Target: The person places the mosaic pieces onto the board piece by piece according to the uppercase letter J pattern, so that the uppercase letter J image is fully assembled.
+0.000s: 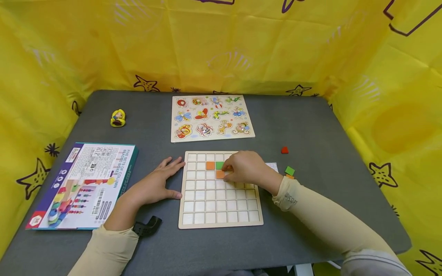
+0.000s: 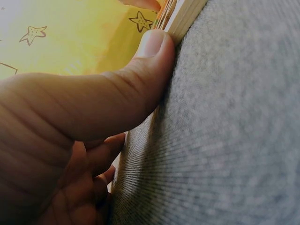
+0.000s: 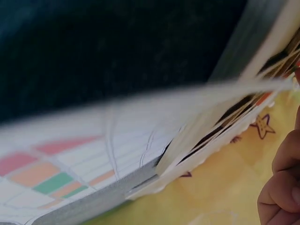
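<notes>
A wooden grid board (image 1: 221,226) lies in front of me in the head view, with white squares and a few coloured tiles. An orange tile (image 1: 210,165), a green tile (image 1: 219,165) and another orange tile (image 1: 220,174) sit in its upper part. My left hand (image 1: 155,184) rests at the board's left edge, fingers spread; its thumb (image 2: 150,70) touches the side in the left wrist view. Over the upper right squares, my right hand (image 1: 245,167) has thumb and forefinger pinched at an orange piece (image 1: 229,168), mostly hidden by the fingers.
A patterned paper card (image 3: 51,173) lies partly under my right wrist. Right of it are a green tile (image 1: 289,171), an orange one and a red piece (image 1: 284,150). An insect puzzle (image 1: 212,119) lies behind the board; a box (image 1: 86,184) and yellow figurine (image 1: 118,118) are left.
</notes>
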`<move>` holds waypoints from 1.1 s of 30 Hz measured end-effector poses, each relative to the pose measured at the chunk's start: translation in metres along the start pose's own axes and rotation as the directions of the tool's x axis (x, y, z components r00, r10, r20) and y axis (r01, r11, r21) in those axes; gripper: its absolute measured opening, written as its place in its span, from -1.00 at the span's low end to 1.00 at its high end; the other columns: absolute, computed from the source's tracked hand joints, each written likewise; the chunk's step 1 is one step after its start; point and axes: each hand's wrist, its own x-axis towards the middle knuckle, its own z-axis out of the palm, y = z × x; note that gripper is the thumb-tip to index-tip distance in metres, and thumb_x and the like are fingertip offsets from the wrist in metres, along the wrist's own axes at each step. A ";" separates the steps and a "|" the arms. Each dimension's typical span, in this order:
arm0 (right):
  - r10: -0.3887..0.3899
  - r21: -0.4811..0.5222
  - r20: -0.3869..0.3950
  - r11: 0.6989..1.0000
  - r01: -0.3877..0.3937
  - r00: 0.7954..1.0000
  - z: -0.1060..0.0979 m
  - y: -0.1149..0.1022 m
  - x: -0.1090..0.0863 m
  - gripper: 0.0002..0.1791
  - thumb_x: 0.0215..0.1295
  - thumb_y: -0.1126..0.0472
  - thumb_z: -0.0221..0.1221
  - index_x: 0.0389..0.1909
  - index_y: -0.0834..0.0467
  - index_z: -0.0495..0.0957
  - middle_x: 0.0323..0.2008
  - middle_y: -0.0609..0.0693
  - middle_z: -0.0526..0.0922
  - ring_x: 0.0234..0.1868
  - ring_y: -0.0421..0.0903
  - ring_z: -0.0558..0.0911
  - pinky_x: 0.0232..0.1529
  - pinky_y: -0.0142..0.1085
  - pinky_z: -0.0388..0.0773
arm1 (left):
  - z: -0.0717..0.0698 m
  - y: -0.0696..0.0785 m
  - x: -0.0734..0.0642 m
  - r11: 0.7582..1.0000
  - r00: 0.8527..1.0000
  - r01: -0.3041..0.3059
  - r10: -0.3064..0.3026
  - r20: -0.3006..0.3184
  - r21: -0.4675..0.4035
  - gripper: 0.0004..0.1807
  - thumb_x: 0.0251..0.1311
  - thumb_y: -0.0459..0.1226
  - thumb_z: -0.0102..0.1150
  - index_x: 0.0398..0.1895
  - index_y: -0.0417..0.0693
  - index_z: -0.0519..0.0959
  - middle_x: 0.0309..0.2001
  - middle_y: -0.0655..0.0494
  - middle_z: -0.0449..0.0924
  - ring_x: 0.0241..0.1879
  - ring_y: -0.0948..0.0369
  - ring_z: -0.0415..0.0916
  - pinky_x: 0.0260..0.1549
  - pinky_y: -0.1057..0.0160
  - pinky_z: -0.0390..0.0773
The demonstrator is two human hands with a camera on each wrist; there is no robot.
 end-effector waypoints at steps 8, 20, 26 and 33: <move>-0.001 0.031 -0.005 1.000 0.001 1.000 -0.004 0.002 -0.002 -0.77 0.05 -0.12 0.42 -0.27 -0.16 0.76 -0.46 -0.34 0.62 -0.48 -0.30 0.48 -0.53 -0.31 0.40 | 0.001 0.001 0.000 1.000 1.000 0.007 -0.007 -0.002 0.001 0.12 -0.06 0.07 0.49 0.56 0.11 0.08 0.55 0.10 -0.11 0.50 -0.12 -0.34 0.25 -0.34 0.01; 0.134 0.279 0.078 0.948 -0.151 0.988 -0.043 0.108 -0.080 -0.69 0.13 0.11 0.42 -0.08 0.05 0.71 -0.65 -0.15 0.44 -0.68 -0.20 0.36 -0.57 -0.30 0.31 | -0.001 0.002 -0.001 1.000 1.000 0.016 -0.016 0.005 -0.005 0.10 -0.05 0.05 0.48 0.56 0.12 0.09 0.56 0.12 -0.11 0.50 -0.13 -0.35 0.24 -0.35 0.02; 0.223 0.360 0.177 0.892 -0.274 0.958 -0.036 0.161 -0.116 -0.67 0.10 0.20 0.44 -0.07 0.06 0.71 -0.61 -0.09 0.44 -0.61 -0.16 0.36 -0.55 -0.34 0.29 | -0.001 0.001 -0.002 1.000 1.000 0.006 -0.006 0.009 -0.011 0.12 -0.05 0.06 0.48 0.56 0.10 0.06 0.56 0.09 -0.12 0.50 -0.13 -0.37 0.25 -0.36 0.00; 0.207 0.396 0.223 0.874 -0.283 0.953 -0.028 0.177 -0.125 -0.62 0.14 0.26 0.40 0.02 0.06 0.69 -0.59 -0.09 0.44 -0.58 -0.15 0.39 -0.54 -0.35 0.28 | 0.000 0.001 -0.001 1.000 1.000 0.000 0.000 0.011 -0.007 0.13 -0.04 0.07 0.47 0.57 0.11 0.04 0.56 0.10 -0.13 0.50 -0.13 -0.37 0.24 -0.37 0.00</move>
